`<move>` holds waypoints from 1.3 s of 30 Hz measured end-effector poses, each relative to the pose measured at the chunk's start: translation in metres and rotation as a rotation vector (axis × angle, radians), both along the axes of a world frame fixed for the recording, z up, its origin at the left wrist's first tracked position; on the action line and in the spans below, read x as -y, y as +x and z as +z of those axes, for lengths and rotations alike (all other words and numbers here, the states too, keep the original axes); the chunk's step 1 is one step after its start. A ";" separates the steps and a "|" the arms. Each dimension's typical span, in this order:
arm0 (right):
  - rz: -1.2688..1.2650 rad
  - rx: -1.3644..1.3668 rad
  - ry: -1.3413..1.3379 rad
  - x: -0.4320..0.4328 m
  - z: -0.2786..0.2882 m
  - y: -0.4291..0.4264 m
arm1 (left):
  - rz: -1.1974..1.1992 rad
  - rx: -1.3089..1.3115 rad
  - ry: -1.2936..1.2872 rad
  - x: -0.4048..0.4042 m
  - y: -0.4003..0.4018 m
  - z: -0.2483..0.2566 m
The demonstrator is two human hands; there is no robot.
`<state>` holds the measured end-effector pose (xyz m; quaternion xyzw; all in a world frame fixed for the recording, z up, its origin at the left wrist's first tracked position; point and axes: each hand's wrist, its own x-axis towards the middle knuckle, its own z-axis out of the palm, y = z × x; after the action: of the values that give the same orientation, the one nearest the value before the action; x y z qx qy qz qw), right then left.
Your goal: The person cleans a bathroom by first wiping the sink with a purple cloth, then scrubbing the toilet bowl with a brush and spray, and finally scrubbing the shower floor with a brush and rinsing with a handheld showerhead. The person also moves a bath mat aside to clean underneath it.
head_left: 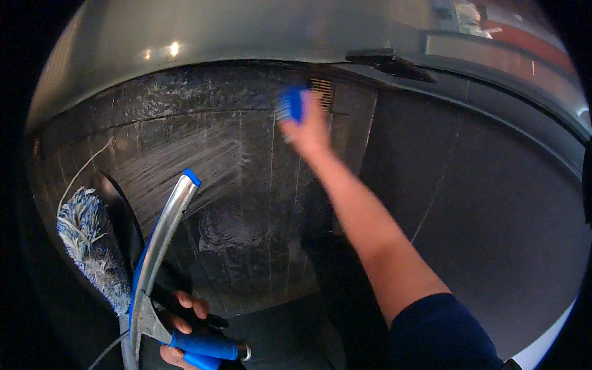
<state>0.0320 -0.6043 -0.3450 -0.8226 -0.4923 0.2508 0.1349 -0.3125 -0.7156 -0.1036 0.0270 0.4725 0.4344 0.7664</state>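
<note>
My right hand [307, 127], blurred, holds a blue scrubbing brush [293, 105], bristles facing left, near a slotted vent grille [321, 92] at the far end of the dark panelled surface [259, 185]. At lower left my left hand [182, 319] is closed around tool handles, partly hidden by them. In it is a window squeegee [164, 236] with a metal channel and blue handle. A blue-and-white fluffy washer sleeve [90, 245] stands just left of the squeegee. Pale streaks and wet, foamy patches mark the dark surface.
Glass panes [231, 32] rise beyond the far edge, reflecting lights. A dark flat bracket-like piece [391, 64] sits at their base. A black rounded object [118, 208] stands behind the washer sleeve. A thin pale cord [83, 167] curves at left. A plain dark panel [485, 208] lies right.
</note>
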 end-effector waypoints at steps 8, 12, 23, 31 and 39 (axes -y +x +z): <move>-0.312 -0.351 -0.095 -0.005 -0.018 -0.061 | 0.139 -0.057 -0.122 -0.005 0.017 0.013; -0.787 -1.424 -0.004 0.027 0.000 -0.082 | -0.037 0.002 0.005 -0.008 0.005 -0.003; -0.519 -0.673 -0.224 0.069 -0.002 -0.028 | 0.024 0.042 0.008 -0.001 -0.006 -0.005; 0.617 0.316 -0.171 -0.034 0.000 0.089 | 0.048 0.324 -0.021 -0.013 0.004 0.003; 0.797 0.188 -0.180 -0.051 -0.011 0.098 | -0.101 -0.116 -0.046 -0.018 0.007 0.006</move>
<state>0.1299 -0.5532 -0.3560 -0.5956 -0.7582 0.2494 -0.0906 -0.3058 -0.6977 -0.0975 0.0583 0.5237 0.3821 0.7592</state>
